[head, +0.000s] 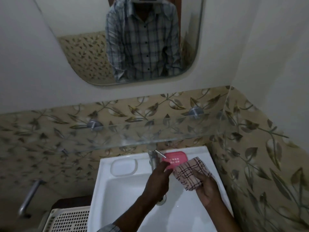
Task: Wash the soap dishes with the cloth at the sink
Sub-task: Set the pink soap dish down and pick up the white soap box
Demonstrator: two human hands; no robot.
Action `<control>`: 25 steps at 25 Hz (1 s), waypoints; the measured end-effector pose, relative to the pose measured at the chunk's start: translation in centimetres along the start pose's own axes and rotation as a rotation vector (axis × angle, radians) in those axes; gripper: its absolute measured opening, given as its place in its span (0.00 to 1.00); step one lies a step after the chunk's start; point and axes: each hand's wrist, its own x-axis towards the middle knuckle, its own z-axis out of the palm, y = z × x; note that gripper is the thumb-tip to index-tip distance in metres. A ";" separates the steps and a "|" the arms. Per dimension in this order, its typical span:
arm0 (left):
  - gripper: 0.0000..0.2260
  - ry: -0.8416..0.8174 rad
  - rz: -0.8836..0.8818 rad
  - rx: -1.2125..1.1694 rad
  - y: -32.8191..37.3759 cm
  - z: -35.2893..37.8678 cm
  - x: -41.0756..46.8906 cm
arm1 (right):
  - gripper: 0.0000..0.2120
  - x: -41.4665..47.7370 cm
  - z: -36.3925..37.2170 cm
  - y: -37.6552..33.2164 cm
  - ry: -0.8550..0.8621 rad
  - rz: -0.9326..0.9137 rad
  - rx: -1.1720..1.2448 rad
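Pink slotted plastic soap dish [173,159] sitting on white ceramic sink [197,152] rim beside steel tap [153,158], being pinched by left hand [158,180]; right hand [207,190] gripping checked pink cloth [190,173]. Possibly slipping into basin from thin, wet edge grip.

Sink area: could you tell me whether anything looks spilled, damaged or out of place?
Nothing stands out. The pink soap dish sits on the sink ledge by the tap, left hand on it; the right hand holds the cloth.
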 end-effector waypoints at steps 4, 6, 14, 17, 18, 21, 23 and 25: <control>0.17 0.350 -0.318 -0.129 -8.3 -3.3 -6.1 | 0.28 0.8 1.4 0.5 -0.093 0.051 -0.014; 0.27 0.316 -0.541 -0.195 -12.3 -5.4 -5.8 | 0.25 0.9 1.5 1.0 -0.120 0.084 -0.011; 0.49 -0.234 -0.416 -0.297 -20.7 -7.3 -3.1 | 0.22 -0.1 0.6 2.7 -0.081 0.150 -0.115; 0.47 -0.116 -0.405 -0.367 -20.2 -7.5 -3.1 | 0.19 0.0 0.2 2.2 -0.081 0.136 -0.099; 0.46 -0.073 -0.381 -0.394 -19.8 -7.6 -3.4 | 0.18 0.1 0.1 2.1 -0.077 0.136 -0.094; 0.42 -0.021 -0.291 -0.398 -17.9 -8.0 -5.2 | 0.16 -0.2 0.1 2.2 -0.058 0.138 -0.075; 0.41 -0.045 -0.202 -0.341 -16.2 -8.0 -6.5 | 0.17 -0.7 0.3 2.6 -0.055 0.135 -0.062; 0.40 -0.077 -0.099 -0.249 -14.7 -7.4 -7.3 | 0.18 -0.8 0.5 3.0 -0.042 0.120 -0.073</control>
